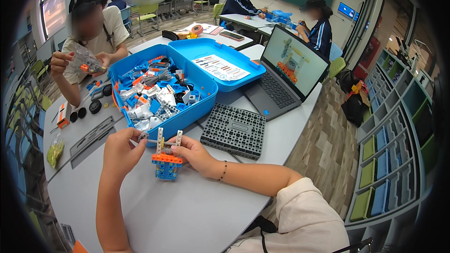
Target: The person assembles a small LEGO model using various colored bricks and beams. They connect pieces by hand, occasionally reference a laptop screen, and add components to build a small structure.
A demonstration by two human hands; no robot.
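Note:
My right hand [193,153] grips a small model [166,159] built of blue and orange bricks with two pale upright beams. It stands on the grey table [187,211] just in front of me. My left hand [123,149] pinches a small grey gear [142,136] on a thin axle at the model's upper left. Right behind both hands sits an open blue parts box [161,91] filled with several loose bricks.
A black studded baseplate [234,130] lies right of the box, with an open laptop [287,69] behind it. A person across the table on the left holds a clear bag of parts [86,61]. Black wheels [89,108] lie nearby. Shelves [396,136] line the right wall.

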